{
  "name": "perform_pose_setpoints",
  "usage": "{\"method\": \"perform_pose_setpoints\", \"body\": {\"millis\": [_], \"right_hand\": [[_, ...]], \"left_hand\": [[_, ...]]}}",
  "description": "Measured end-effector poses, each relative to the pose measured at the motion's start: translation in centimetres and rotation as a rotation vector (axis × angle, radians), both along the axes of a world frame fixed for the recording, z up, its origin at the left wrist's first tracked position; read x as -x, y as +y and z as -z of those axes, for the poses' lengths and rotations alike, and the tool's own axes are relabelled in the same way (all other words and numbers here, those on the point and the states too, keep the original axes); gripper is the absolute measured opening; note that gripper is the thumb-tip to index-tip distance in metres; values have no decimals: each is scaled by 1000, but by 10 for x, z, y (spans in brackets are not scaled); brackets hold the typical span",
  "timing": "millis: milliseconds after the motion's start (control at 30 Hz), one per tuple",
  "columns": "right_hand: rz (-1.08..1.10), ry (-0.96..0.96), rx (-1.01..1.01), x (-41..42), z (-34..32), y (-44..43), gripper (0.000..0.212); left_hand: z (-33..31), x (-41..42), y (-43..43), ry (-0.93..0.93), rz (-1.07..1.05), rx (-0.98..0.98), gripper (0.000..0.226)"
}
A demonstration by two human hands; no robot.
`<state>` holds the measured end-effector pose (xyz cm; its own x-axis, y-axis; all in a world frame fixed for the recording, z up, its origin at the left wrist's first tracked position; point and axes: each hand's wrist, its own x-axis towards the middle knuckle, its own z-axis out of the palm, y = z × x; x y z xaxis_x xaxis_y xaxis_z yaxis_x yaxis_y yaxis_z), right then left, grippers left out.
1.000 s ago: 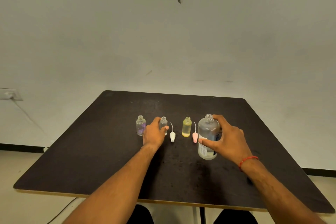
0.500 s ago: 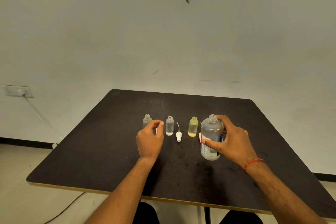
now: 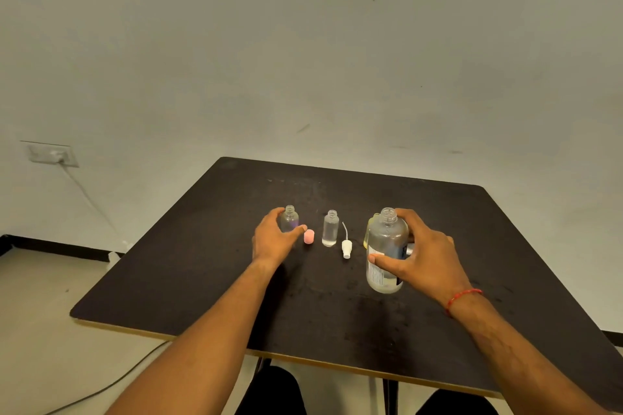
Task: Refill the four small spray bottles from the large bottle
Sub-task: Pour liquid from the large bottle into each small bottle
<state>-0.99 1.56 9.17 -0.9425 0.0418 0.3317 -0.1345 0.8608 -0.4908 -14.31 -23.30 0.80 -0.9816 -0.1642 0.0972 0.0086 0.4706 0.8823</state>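
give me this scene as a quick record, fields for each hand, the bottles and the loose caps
left hand: curled round the purple-tinted bottle
right hand: grips the large bottle, which is upright and uncapped
clear small bottle: uncapped, upright, between the hands
yellow bottle: mostly hidden behind the large bottle
loose parts: pink cap by the left thumb; white spray head lying on the table
small bottles in view: three

The table [image 3: 337, 320] is near-black with a pale tan edge. The big bottle [image 3: 386, 246] is clear with a white label. The left bottle [image 3: 290, 220] is clear, tinted purple low down. The middle bottle [image 3: 330, 229] is clear and the right bottle [image 3: 368, 232] yellow. The cap [image 3: 308, 236] is pink, the sprayer [image 3: 346, 248] white, the bracelet [image 3: 463, 297] red.
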Motion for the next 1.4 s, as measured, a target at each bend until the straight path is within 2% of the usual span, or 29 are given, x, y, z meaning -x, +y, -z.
{"method": "perform_pose_setpoints", "body": {"millis": [233, 400, 600, 700, 833, 1067, 1400], "right_hand": [[-10, 7, -8, 4, 2, -9, 88], [-41, 17, -21, 6, -4, -13, 86], [-94, 48, -7, 14, -19, -22, 87], [-110, 68, -108, 16, -29, -24, 74], [-108, 112, -299, 15, -42, -25, 57], [-50, 144, -558, 17, -58, -20, 69], [-59, 141, -723, 14, -69, -17, 72]], "left_hand": [[-1, 6, -2, 18, -3, 10, 44], [-17, -7, -7, 154, -9, 3, 48], [-37, -37, -4, 299, 108, 20, 53], [-43, -51, 0, 321, 150, 30, 53], [-49, -66, 6, 382, 179, 21, 41], [-62, -78, 13, 442, 227, -29, 47], [-69, -84, 12, 446, 242, 18, 54]]}}
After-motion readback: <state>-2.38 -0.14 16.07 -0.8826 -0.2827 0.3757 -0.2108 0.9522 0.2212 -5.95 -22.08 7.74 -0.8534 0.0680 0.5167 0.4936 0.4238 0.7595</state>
